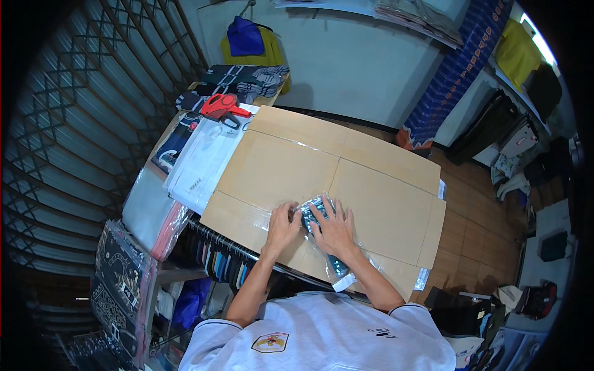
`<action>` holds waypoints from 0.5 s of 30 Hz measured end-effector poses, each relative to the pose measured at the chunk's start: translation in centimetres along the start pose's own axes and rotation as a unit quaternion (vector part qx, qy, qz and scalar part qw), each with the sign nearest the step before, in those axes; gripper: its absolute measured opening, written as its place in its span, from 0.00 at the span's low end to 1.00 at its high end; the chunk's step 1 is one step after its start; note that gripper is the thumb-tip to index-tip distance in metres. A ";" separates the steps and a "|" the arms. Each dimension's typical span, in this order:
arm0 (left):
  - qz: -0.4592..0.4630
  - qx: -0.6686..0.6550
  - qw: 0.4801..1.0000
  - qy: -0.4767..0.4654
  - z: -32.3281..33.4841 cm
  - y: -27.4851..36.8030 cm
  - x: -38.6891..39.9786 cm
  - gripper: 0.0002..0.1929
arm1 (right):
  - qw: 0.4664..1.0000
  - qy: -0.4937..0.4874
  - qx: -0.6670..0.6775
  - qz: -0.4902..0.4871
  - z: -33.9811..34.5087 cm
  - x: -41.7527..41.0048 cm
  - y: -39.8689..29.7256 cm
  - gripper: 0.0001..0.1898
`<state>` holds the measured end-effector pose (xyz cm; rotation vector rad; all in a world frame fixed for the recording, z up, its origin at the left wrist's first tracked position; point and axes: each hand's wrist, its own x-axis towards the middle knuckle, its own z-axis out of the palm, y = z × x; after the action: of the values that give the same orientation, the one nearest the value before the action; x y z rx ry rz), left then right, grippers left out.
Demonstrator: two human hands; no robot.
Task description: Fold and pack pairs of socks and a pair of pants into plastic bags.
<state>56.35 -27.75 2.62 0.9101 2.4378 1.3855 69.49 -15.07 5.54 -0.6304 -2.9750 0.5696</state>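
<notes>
A dark teal folded cloth item in a clear plastic wrapper lies on a flattened cardboard sheet, near the edge closest to me. My right hand rests flat on its upper part, fingers spread. At the wrapper's upper left corner, my left hand has its fingers bent against the plastic; whether they pinch it I cannot tell. Part of the item is hidden under my right hand and wrist, and a white piece shows at its lower end.
A red label gun sits on white plastic packs left of the cardboard. Folded patterned cloths lie behind it. Hanging garments are below the near edge. A blue wrapped pillar stands at the back right.
</notes>
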 end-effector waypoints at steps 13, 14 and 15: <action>-0.132 -0.229 0.964 -0.037 -3.7 0.1 -5.4 0.17 | 0.942 0.215 0.256 -0.034 1.5 -3.3 -3.4 0.34; -0.138 -0.265 0.954 -0.023 -4.6 0.0 -6.8 0.15 | 0.928 0.196 0.317 -0.027 1.4 -3.6 -4.0 0.37; -0.139 -0.265 0.954 -0.008 -6.0 0.5 -8.0 0.15 | 0.910 0.173 0.376 -0.020 1.2 -3.8 -4.5 0.40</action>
<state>60.24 -36.62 5.30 0.4278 1.9189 1.7711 71.07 -20.80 6.11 -0.5099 -2.1733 1.3315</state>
